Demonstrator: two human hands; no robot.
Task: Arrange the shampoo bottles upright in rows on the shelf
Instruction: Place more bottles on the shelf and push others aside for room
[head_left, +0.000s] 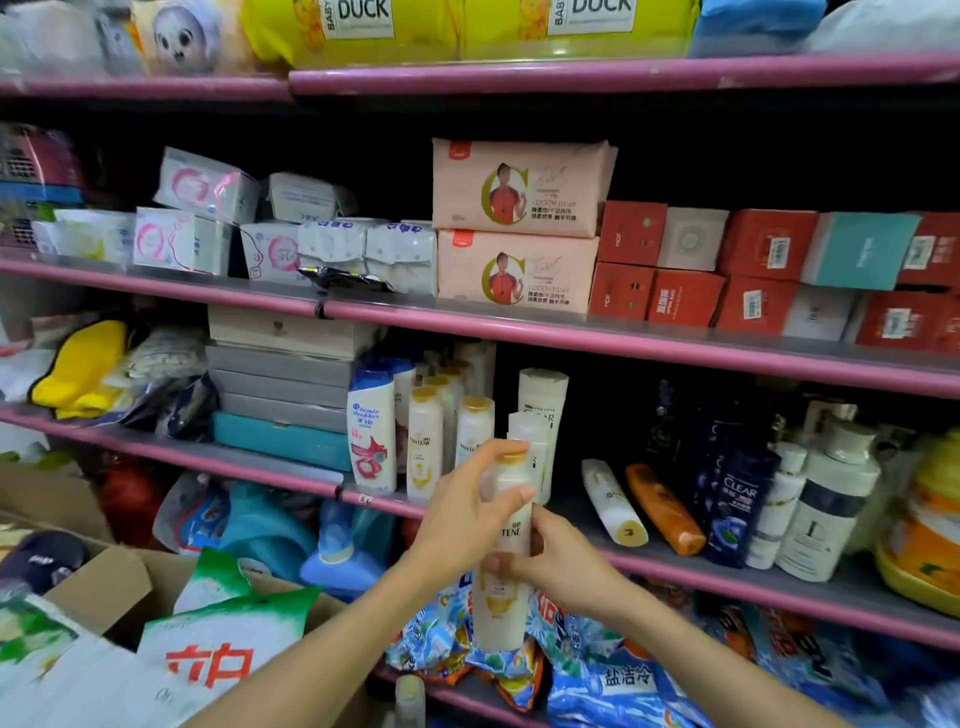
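Both bare forearms reach up and forward from the lower edge of the view, converging toward the middle. The left hand (470, 506) sits higher, its thumb and fingers curled in a grip, knuckles turned toward the camera. The right hand (558, 564) sits just below and beside it, its fingers pinching inward, wrist angled to the left.

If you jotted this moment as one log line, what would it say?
left hand: grips white Pantene bottle near cap | right hand: grips its middle | bottle: upright, before shelf | lying: white bottle, orange bottle
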